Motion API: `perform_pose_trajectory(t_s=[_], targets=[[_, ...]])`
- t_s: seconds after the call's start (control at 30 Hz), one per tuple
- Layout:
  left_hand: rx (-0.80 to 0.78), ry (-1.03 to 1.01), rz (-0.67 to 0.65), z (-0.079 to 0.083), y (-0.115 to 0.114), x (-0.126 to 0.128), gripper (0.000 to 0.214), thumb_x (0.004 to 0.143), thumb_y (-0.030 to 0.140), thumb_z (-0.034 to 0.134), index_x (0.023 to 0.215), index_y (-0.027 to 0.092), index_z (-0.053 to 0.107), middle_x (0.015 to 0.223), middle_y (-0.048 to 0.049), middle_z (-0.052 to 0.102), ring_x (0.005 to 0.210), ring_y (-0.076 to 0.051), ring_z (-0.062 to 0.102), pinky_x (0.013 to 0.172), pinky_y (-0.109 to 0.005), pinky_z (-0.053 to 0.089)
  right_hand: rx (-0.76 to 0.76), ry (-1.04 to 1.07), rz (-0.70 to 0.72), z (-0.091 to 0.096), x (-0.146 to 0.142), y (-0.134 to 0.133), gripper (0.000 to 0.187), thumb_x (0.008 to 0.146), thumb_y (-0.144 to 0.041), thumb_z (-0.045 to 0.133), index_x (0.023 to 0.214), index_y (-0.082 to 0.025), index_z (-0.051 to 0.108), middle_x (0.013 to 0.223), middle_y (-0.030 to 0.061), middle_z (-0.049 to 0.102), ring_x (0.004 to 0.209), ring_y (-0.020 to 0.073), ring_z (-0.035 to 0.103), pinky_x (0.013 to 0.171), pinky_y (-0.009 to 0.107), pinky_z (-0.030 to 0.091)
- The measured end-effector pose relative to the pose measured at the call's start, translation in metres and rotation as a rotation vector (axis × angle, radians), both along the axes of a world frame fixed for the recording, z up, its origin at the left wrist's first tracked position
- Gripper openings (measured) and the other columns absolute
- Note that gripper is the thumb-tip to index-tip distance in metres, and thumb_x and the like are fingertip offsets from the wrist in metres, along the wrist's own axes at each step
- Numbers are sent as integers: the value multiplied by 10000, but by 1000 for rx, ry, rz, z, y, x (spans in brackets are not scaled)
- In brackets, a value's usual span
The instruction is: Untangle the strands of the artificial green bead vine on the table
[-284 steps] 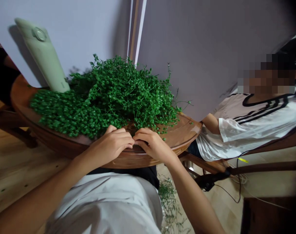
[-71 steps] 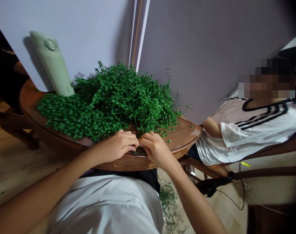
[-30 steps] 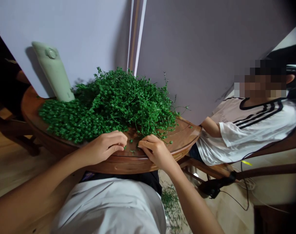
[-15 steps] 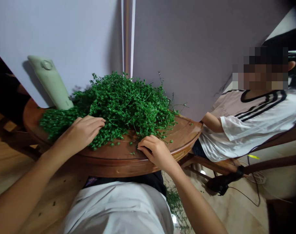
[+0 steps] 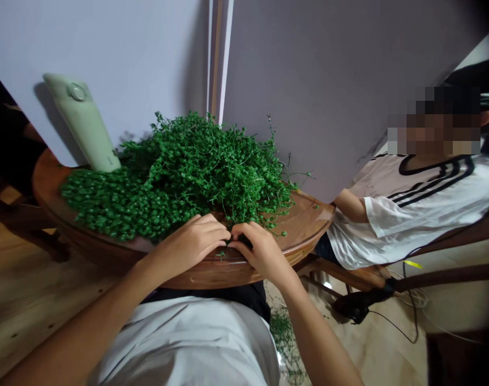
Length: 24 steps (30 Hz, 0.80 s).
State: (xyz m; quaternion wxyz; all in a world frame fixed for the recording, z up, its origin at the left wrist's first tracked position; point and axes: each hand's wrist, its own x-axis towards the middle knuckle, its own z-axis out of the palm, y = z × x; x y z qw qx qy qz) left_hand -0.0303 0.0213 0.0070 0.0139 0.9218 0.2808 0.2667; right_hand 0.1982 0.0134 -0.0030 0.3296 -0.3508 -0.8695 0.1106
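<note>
A big heap of green sprigs with small round beads (image 5: 196, 166) covers a round wooden table (image 5: 304, 220). My left hand (image 5: 194, 241) and my right hand (image 5: 258, 249) meet at the near edge of the table, just under the heap. Both have their fingers curled and pinched together around a small green sprig (image 5: 228, 244) between them. Most of the sprig is hidden by the fingers. A flatter pile of loose green beads (image 5: 103, 201) lies to the left of the heap.
A pale green bottle (image 5: 83, 123) stands tilted at the table's back left against a grey wall. Another person in a white striped shirt (image 5: 413, 203) sits at the right. More green sprigs (image 5: 284, 332) lie on the wooden floor below. A black cable (image 5: 365, 305) runs at the right.
My left hand went out to the bead pile on the left half a second ago and has come back to meet my right hand at the table edge. The right hand stayed put.
</note>
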Motion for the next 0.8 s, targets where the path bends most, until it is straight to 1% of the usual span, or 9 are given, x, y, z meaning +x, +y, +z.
perform_pose_trajectory(t_s=[0.17, 0.3, 0.37, 0.43, 0.53, 0.6, 0.63, 0.7, 0.8], targets=[[-63, 19, -31, -3, 1, 0, 180, 1045, 171, 488, 1072, 213, 661, 1063, -8, 697, 1008, -167, 576, 916, -313, 386, -60, 48, 12, 2, 2, -1, 179, 966, -157, 657, 1115, -222, 584, 1012, 31, 670, 973, 186, 601, 869, 310, 490], [-85, 19, -53, -3, 1, 0, 181, 1037, 158, 503, 1065, 223, 669, 1071, 2, 695, 1021, -168, 571, 922, -311, 384, -82, 87, 35, 5, 4, -1, 219, 956, -172, 678, 1151, -227, 597, 1031, 28, 683, 978, 179, 616, 886, 303, 499], [-94, 24, -50, -3, 0, 0, 173, 1027, 144, 519, 1068, 221, 667, 1068, 4, 689, 1024, -171, 565, 927, -312, 383, -82, 139, 44, 7, 6, -1, 202, 957, -214, 688, 1145, -220, 614, 1032, 33, 687, 927, 169, 620, 857, 293, 505], [-106, 24, -39, -2, 0, 1, 158, 1018, 134, 532, 1060, 211, 664, 1040, 3, 681, 1011, -171, 563, 927, -311, 386, -65, 238, 39, 7, 9, -3, 160, 974, -278, 672, 1115, -212, 636, 1005, 46, 679, 853, 165, 610, 786, 290, 506], [-132, 4, -26, 0, -1, 2, 140, 1019, 151, 535, 1030, 199, 666, 1009, -2, 675, 997, -171, 565, 933, -313, 395, 2, 430, -35, 4, 16, -9, 135, 1012, -325, 601, 1074, -213, 643, 961, 66, 657, 832, 181, 610, 711, 303, 494], [-147, -15, -31, 1, -1, 3, 140, 1024, 170, 532, 1004, 198, 668, 999, -5, 678, 991, -173, 564, 934, -315, 399, 61, 482, -89, 0, 21, -16, 101, 1018, -297, 583, 1057, -221, 637, 924, 63, 650, 807, 183, 607, 682, 310, 483], [-153, -21, -34, 1, 0, 4, 142, 1025, 174, 532, 992, 198, 668, 995, -6, 680, 987, -175, 561, 931, -314, 399, 87, 463, -97, -1, 23, -20, 75, 1013, -275, 591, 1049, -225, 633, 898, 56, 644, 784, 179, 599, 672, 314, 478], [-160, -27, -39, 1, 0, 4, 144, 1025, 175, 533, 965, 195, 663, 978, -6, 678, 972, -177, 554, 920, -309, 397, 142, 348, -64, -4, 27, -27, 52, 1002, -217, 606, 1046, -231, 630, 884, 48, 644, 777, 178, 591, 687, 326, 482], [-175, -37, -46, -1, 1, 4, 153, 1023, 168, 538, 908, 190, 637, 927, 1, 654, 932, -170, 540, 884, -292, 391, 196, 89, -5, -5, 28, -34, 132, 1012, -161, 583, 1112, -231, 634, 998, 75, 666, 902, 205, 590, 802, 368, 507]])
